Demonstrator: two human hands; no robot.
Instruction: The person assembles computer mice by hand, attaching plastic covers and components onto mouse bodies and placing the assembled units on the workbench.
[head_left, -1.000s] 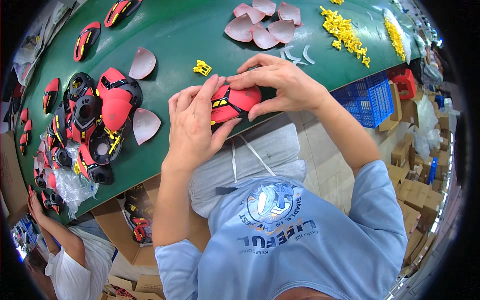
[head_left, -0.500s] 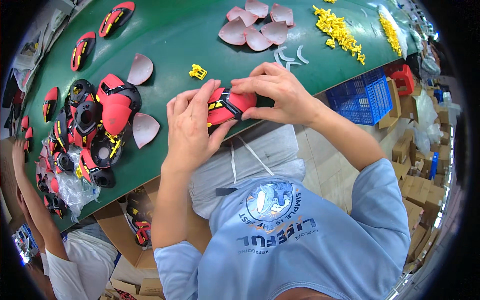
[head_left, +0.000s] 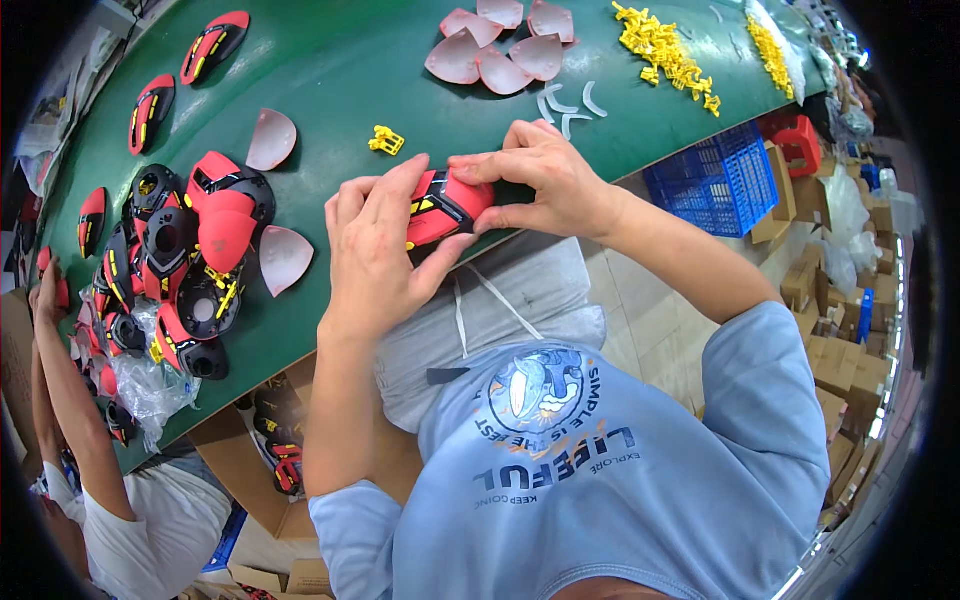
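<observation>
Both hands are closed around a red-and-black plastic shell (head_left: 440,208) with yellow accents, at the table's near edge. My left hand (head_left: 372,240) grips its left side, thumb along the near edge and fingers over the far side. My right hand (head_left: 548,182) pinches the red right end between thumb and fingers. The shell's underside and left end are hidden. Just beyond the hands lies a small yellow plastic clip (head_left: 386,140). Two loose pinkish curved panels, a far one (head_left: 271,140) and a near one (head_left: 286,262), rest left of my left hand.
Left on the green table (head_left: 330,60) is a heap of similar shells (head_left: 166,240), by a clear plastic bag (head_left: 150,390). Farther off are curved panels (head_left: 500,72), translucent strips (head_left: 592,100) and yellow clips (head_left: 660,48). A blue crate (head_left: 715,180) stands right; a co-worker's arm (head_left: 75,400) reaches in left.
The view has shifted slightly, so the table things sit a little further left and up. Both my hands keep hold of the shell. The co-worker's hand now touches a red piece at the left edge.
</observation>
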